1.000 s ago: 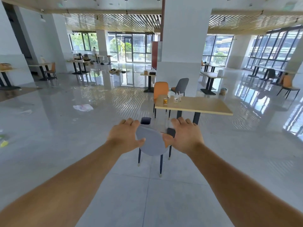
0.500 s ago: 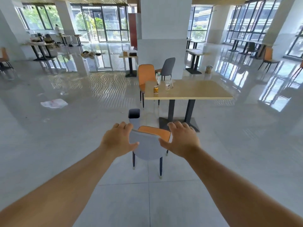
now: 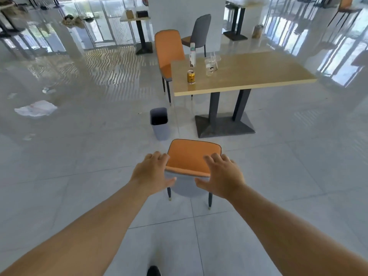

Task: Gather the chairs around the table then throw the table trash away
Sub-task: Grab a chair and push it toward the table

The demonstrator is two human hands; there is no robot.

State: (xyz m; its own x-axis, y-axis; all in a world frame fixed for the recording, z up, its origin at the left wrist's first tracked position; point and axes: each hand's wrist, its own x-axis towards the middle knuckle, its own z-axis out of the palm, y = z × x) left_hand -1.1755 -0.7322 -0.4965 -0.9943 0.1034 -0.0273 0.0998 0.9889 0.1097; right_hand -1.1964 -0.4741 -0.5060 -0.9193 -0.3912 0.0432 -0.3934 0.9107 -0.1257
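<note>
An orange-seated chair (image 3: 194, 154) with a grey back stands on the floor just in front of me, facing the wooden table (image 3: 258, 74). My left hand (image 3: 152, 172) and my right hand (image 3: 222, 174) each grip a side of its backrest top, fingers over the front and thumbs behind. On the table's left end stand a yellow can (image 3: 190, 77), a tall bottle (image 3: 192, 54) and a clear plastic cup (image 3: 211, 65). An orange chair (image 3: 169, 50) sits at the table's far left corner, with a grey chair (image 3: 201, 30) farther behind it.
A small grey bin (image 3: 159, 124) stands open on the floor between my chair and the table's left end. The table's dark base (image 3: 225, 126) lies ahead to the right. Crumpled paper (image 3: 35, 110) lies on the floor at left. A white pillar (image 3: 187, 8) rises behind the table.
I have come closer to the table with the chair held in both hands, and my view has tilted down. The chair's orange seat now shows in full and the bin is close ahead.
</note>
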